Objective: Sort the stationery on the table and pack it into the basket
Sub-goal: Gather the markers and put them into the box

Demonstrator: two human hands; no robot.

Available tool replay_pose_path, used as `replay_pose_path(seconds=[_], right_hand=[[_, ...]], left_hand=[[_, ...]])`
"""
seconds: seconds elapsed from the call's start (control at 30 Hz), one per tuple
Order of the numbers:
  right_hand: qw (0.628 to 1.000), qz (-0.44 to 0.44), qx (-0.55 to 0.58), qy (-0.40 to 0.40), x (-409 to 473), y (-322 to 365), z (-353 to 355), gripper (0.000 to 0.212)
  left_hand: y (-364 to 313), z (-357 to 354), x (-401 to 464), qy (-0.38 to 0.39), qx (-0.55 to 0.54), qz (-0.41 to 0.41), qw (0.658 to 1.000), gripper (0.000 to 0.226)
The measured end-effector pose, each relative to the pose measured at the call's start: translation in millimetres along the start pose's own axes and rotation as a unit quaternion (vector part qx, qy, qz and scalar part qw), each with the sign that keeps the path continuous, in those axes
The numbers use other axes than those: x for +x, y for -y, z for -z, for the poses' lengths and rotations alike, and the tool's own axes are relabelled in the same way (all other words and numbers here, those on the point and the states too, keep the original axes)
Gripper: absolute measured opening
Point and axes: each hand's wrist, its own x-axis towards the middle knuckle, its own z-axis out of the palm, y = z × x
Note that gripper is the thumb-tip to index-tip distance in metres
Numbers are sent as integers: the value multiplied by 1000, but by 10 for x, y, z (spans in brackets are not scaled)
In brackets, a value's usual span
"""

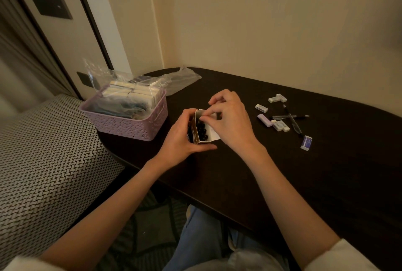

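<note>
Just right of the basket [124, 121], my left hand [178, 140] grips the open pen box [201, 128] while my right hand [230, 118] pinches its flap; next, I'd judge, tuck it shut.

Both bare forearms reach forward over the table's near edge, the left hand [181, 134] curled around a small open box [203, 128], the right hand [230, 118] pinching its flap with bent fingertips.

White sleeves [339, 255] pushed up bare forearms, light blue jeans [202, 240].
</note>
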Motion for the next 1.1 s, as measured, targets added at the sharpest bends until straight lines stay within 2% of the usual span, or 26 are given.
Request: replay_pose_path(seconds=[0.2,0.37,0.5,0.63,0.73,0.83,1.1], right_hand=[[994,6,-48,99,-12,3,-9,19],[995,29,-60,75,-67,14,84,21],[987,40,-85,130,-79,8,78,24],[987,18,-14,160,-68,-7,101,28],[986,2,38,163,-71,-11,166,20],[977,-16,57,204,-89,25,227,10],[970,-42,-10,241,-96,145,200,7]], left_hand=[[-6,1,-2,-1,2,-6,1000,82],[18,2,6,-4,-7,0,1000,82],[24,-2,-11,-4,-8,5,1000,82],[22,21,-28,-9,-12,7,1000,83],[25,35,-48,-5,-11,6,1000,83],[26,42,-66,-6,-6,1,1000,83],[-2,-17,-88,-6,2,-8,1000,83]])
